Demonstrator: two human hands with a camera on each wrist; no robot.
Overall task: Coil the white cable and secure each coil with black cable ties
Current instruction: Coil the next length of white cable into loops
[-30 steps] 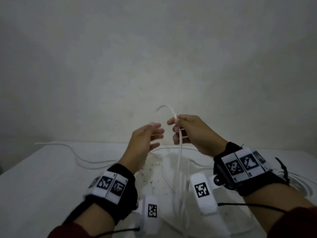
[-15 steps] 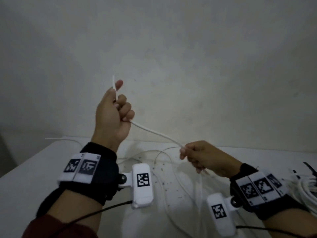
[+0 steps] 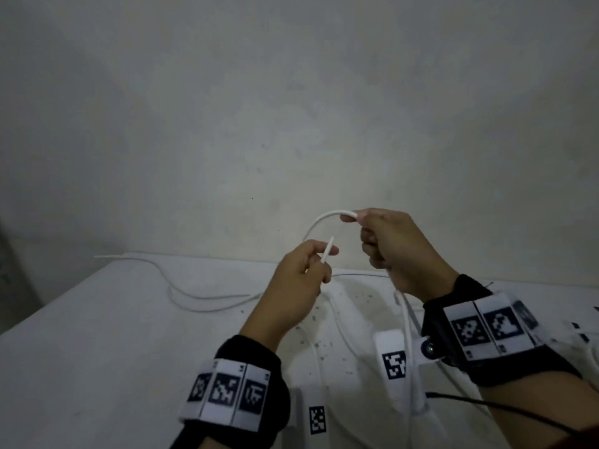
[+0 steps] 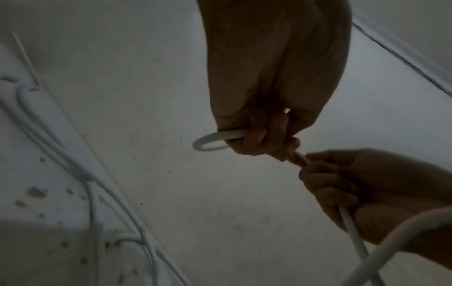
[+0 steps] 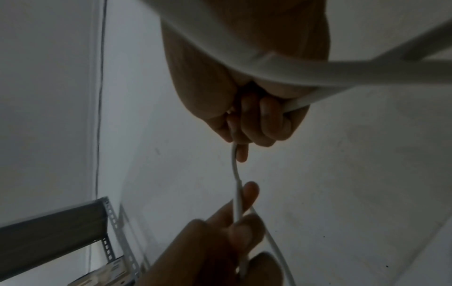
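At the bottom of the head view, two forearms reach up into the frame, each with a black wrist strap carrying black-and-white square markers and a small white camera block.

Just above them, near the centre, the left hand is raised over a white table. Its thumb and curled fingers pinch the free end of a white cable, and the cut tip pokes up past the fingertips. In the left wrist view the same cable bends into a small tight loop beside that hand's curled fingers.

To the right and a little higher, the right hand has its fingers wrapped around the cable. From its thumb the cable arches up and over to the left, towards the left hand. From the bottom of the fist the cable hangs down across the lower right of the frame, passing in front of the right wrist camera. The two hands are close together but apart.

Beyond the hands, slack cable lies in long curves on the table at centre left, with one thin end reaching to the table's far left edge. The tabletop is dotted with small dark specks at centre. At the far right edge, more white cable is partly visible; I cannot tell whether it is coiled.

Farthest off, a plain pale wall fills the upper half of the picture.
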